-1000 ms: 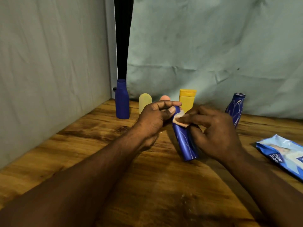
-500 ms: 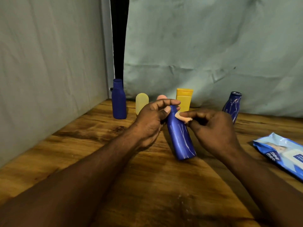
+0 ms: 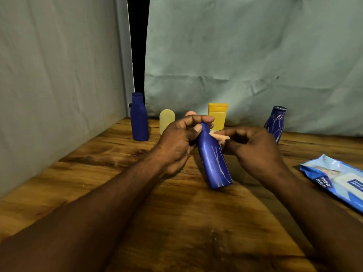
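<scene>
Hidden parts: the top of the blue bottle (image 3: 213, 160) is being covered by the fingers of the left hand (image 3: 176, 142). A pink item (image 3: 190, 114) is being screened by that hand, and only its rounded top is showing.
Cut off: the wipes pack (image 3: 337, 181), at the right edge of the tabletop (image 3: 176, 222), is being clipped by the frame. Its print is being read only in part.
Unclear: whether the bottle's base is being rested on the wood cannot be told.
Left hand: the bottle's neck is being gripped, with fingers curled over the top and the thumb pressed to its side.
Right hand (image 3: 253, 148): a pale wipe (image 3: 221, 136) is being pinched between thumb and fingertips and held against the bottle's shoulder. The remaining fingers are being kept curled.
Bottle position: it is being held tilted at the middle of the tabletop, neck towards the far edge.
Bottle surface: smooth blue plastic is being shown, tapered to the neck and marked with thin pale streaks.
Wipe: a small, soft, crumpled scrap is being noted.
Far edge, left to right: a matt dark blue bottle (image 3: 139, 118), a pale yellow rounded container (image 3: 167, 120), a yellow flat-capped tube (image 3: 217, 116) and a second streaked bottle (image 3: 275, 122) are being kept upright.
Tabletop: worn, dark-grained wood is being recorded.
</scene>
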